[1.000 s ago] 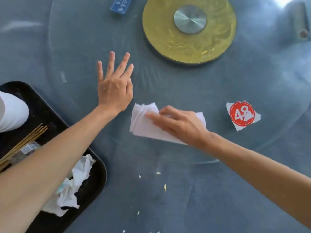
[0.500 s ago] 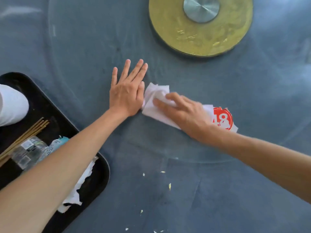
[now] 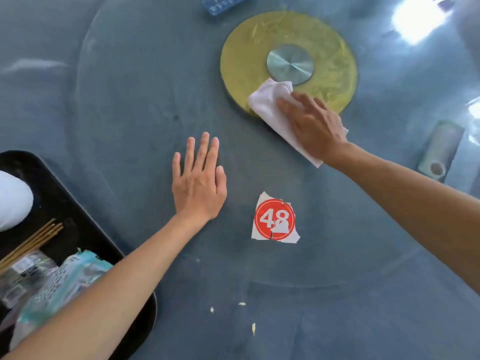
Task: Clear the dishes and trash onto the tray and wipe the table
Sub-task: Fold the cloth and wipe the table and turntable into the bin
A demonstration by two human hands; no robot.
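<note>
My right hand (image 3: pixel 313 126) presses a folded white cloth (image 3: pixel 270 100) flat on the glass turntable, over the near edge of the gold disc (image 3: pixel 259 42) at its centre. My left hand (image 3: pixel 198 183) lies flat and open on the glass, fingers together, to the left of a torn white sticker with a red "48" circle (image 3: pixel 275 220). A black tray (image 3: pixel 78 211) sits at the left edge, holding a white dish (image 3: pixel 13 201), wooden chopsticks (image 3: pixel 31 242), plastic wrappers (image 3: pixel 59 284) and crumpled paper; my left forearm covers part of it.
Several yellowish crumbs (image 3: pixel 241 304) lie on the blue tablecloth near the front edge. A blue packet (image 3: pixel 223 5) lies behind the gold disc. A pale cylindrical holder (image 3: pixel 440 152) lies at the right. Bright glare marks the glass at the top right.
My right hand has slid the cloth away from me and rightward, from beside my left hand onto the gold disc's edge. The "48" sticker is uncovered. My left hand stays flat.
</note>
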